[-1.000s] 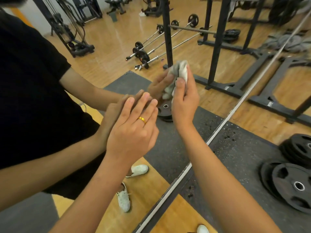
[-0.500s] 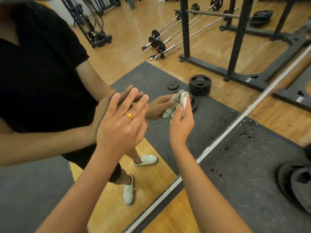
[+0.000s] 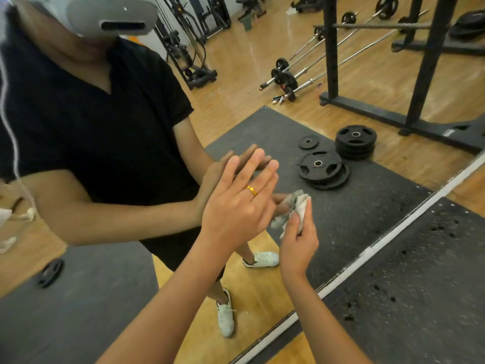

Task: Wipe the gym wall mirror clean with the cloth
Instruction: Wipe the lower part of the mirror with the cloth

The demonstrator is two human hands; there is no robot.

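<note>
Grey-white cloth [image 3: 298, 210], bunched into a wad, sits low on the gym wall mirror [image 3: 380, 203], pressed to the glass just right of the left hand [image 3: 236, 206]. The right hand [image 3: 298, 243] grips it, thumb and curled fingers [image 3: 305, 206] closed round the wad, so most of the fabric is buried in the grasp and only crumpled folds show above and to the left. The left hand lies flat on the glass, fingers straight and slightly spread, holding nothing, a gold ring [image 3: 251, 190] on one finger. It covers much of its own reflection and part of the reflected right hand. Whether any streaks or smears lie on the glass is hard to make out. The mirror's pale bottom strip [image 3: 393, 228] runs diagonally, with speckled black floor mat [image 3: 420, 298] beside it. Reflected weight plates [image 3: 322, 169] lie on the mat; both forearms are cut off at the lower edge
</note>
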